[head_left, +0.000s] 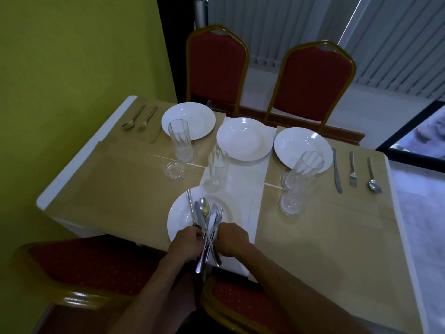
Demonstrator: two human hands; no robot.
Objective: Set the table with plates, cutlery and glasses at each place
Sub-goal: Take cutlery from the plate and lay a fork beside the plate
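Steel cutlery bundle (207,227) crisscrossed, both hands gripping its handles.

We can't make out any readable text, labels, brands or numbers anywhere here, not on anything on or around the table, honestly.

Both my forearms reach forward, converging. My left hand (186,242) and right hand (232,238) side by side, fingers curled closed, knuckles up.
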